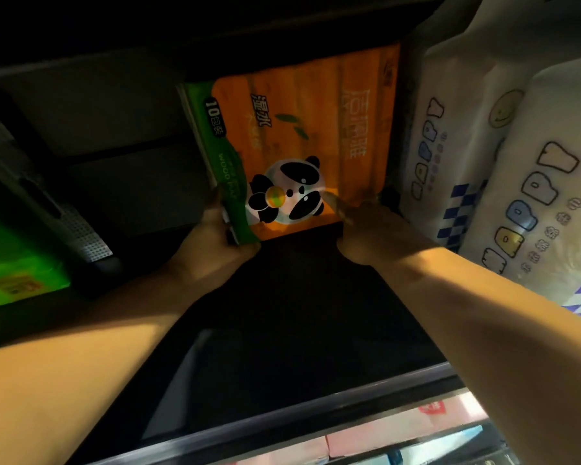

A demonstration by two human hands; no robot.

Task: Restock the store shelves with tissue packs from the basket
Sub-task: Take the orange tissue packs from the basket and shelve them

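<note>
An orange tissue pack [302,129] with a panda picture and a green side stands upright deep on a dark shelf [282,313]. My left hand [215,239] grips its lower left corner on the green side. My right hand [366,229] holds the lower right corner, fingers pressed against the pack's front. Both arms reach far into the shelf. The basket is not in view.
White tissue packs [483,169] printed "HAPPY" stand packed along the right. A green pack [10,263] lies at the left beside a dark perforated divider [74,226]. The shelf's front rail [316,417] runs below, with pink packages [383,431] on the shelf under it.
</note>
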